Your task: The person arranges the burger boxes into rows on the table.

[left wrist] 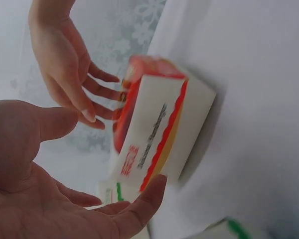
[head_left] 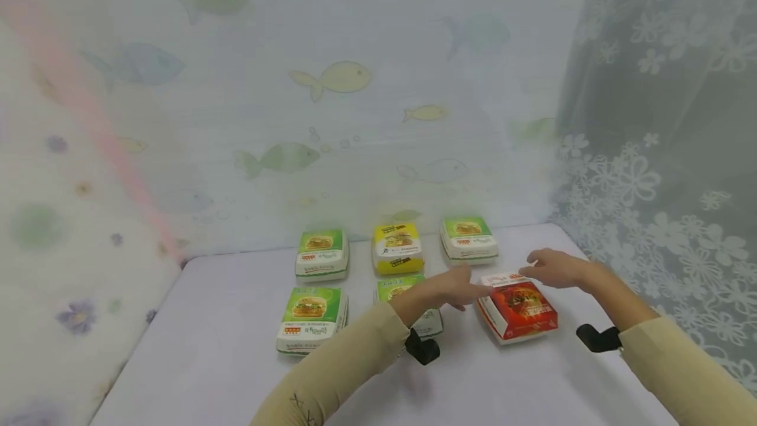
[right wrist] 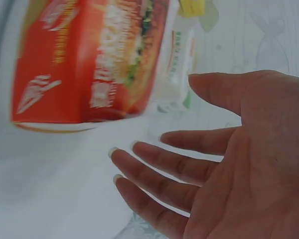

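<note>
A red and white burger box (head_left: 523, 307) sits at the right of the table, turned at an angle, with a burger picture on its lid. My left hand (head_left: 455, 286) is at its left side, fingers spread; in the left wrist view one fingertip overlaps the edge of the box (left wrist: 152, 124), and I cannot tell whether it touches. Past the box's far right corner hovers my right hand (head_left: 556, 268). In the right wrist view the right hand (right wrist: 229, 164) has its fingers apart and holds nothing, with a gap to the red box (right wrist: 89, 64).
Behind stand a green box (head_left: 322, 254), a yellow box (head_left: 398, 248) and another green box (head_left: 468, 240). In front are a green box (head_left: 312, 319) at left and one (head_left: 428, 324) partly hidden by my left arm. Fish-patterned curtain (head_left: 345, 77) hangs behind the white table (head_left: 225, 334).
</note>
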A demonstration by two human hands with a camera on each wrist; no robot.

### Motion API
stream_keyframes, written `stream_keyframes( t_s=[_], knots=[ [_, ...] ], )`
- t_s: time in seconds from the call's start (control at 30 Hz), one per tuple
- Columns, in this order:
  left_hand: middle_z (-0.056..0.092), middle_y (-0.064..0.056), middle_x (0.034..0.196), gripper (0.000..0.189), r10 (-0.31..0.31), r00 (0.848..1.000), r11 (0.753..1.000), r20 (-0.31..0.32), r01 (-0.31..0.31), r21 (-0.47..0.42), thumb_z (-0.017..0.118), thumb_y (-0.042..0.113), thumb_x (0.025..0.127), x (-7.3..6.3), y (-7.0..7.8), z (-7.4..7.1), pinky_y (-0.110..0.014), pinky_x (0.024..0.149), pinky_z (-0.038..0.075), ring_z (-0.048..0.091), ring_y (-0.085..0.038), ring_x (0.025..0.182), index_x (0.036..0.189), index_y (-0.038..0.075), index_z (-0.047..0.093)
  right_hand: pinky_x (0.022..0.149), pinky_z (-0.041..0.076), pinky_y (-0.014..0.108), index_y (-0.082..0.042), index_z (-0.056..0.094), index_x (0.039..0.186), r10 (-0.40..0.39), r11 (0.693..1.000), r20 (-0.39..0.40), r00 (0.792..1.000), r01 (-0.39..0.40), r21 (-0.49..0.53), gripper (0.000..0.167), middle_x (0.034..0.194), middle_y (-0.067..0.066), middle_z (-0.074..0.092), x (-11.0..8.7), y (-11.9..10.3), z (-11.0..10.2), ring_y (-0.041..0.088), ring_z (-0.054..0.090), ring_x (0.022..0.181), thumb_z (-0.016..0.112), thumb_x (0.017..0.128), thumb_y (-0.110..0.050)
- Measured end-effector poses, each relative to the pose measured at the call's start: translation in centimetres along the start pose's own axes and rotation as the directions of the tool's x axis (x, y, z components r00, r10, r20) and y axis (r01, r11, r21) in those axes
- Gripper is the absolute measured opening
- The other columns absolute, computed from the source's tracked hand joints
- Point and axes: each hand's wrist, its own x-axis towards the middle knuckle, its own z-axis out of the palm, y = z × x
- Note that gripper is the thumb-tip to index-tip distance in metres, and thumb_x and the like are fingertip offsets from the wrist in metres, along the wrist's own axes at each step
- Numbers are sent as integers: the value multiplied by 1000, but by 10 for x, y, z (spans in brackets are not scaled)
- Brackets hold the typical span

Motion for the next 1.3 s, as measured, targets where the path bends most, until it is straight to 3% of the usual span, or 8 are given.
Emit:
stream_keyframes(
  t_s=[0.1,0.33,0.47,0.6,0.83,1.07,1.17,1.3],
  knots=[
    [46,-14,144,78,-14,1000,1000,-4,14,-3,73,38,96,0,-1,12,-41,91,58,61,-22,94,153,2,35,88,57,55,17,42,140,-1,1000,1,1000,1,28,64,124,36,58,-4,7,8,39,65,103,59,103,-32],
    [42,-15,142,101,-19,996,1000,-91,18,-13,87,35,82,10,-7,51,-35,78,61,57,-21,96,158,7,25,94,46,70,6,38,150,-43,997,-35,998,45,69,63,137,39,49,-11,19,29,56,49,123,56,105,-35],
    [41,-10,141,107,-8,990,999,-141,13,37,93,30,75,14,-11,66,-38,93,57,55,-23,106,156,11,27,93,48,68,5,44,146,-23,995,-47,999,27,95,57,131,34,54,-12,22,39,49,53,117,57,105,-33],
    [38,-8,145,110,37,988,996,-151,-25,81,95,16,70,18,-13,64,-39,105,49,51,-22,117,157,12,27,89,53,60,6,48,140,-16,995,-62,998,22,93,53,125,32,57,-12,21,40,42,58,109,57,105,-32],
    [54,-7,122,97,137,984,990,-110,-133,45,88,-12,64,25,-9,44,-31,99,47,51,-16,107,145,12,40,84,58,54,7,51,124,-14,998,-67,998,18,61,46,118,31,59,-17,17,35,32,63,97,61,103,-32],
    [55,-5,122,84,56,996,997,-66,-52,58,92,22,77,13,-10,36,-36,95,53,52,-17,104,144,13,42,89,54,63,14,43,139,-29,1000,-114,993,30,2,64,131,40,53,-13,14,31,55,54,118,60,102,-37],
    [57,-5,116,76,24,997,999,-68,-22,38,86,35,85,8,-10,39,-35,80,58,55,-17,93,143,11,42,91,52,65,12,43,141,-23,1000,-90,996,25,15,64,132,38,53,-9,13,30,54,52,119,58,103,-38],
    [58,-6,114,69,13,998,1000,-55,-14,-16,80,31,91,7,-12,41,-35,73,60,58,-17,86,144,9,42,91,53,63,9,50,137,0,999,-53,999,2,43,57,128,34,57,-5,13,32,49,56,115,56,104,-37]
  ],
)
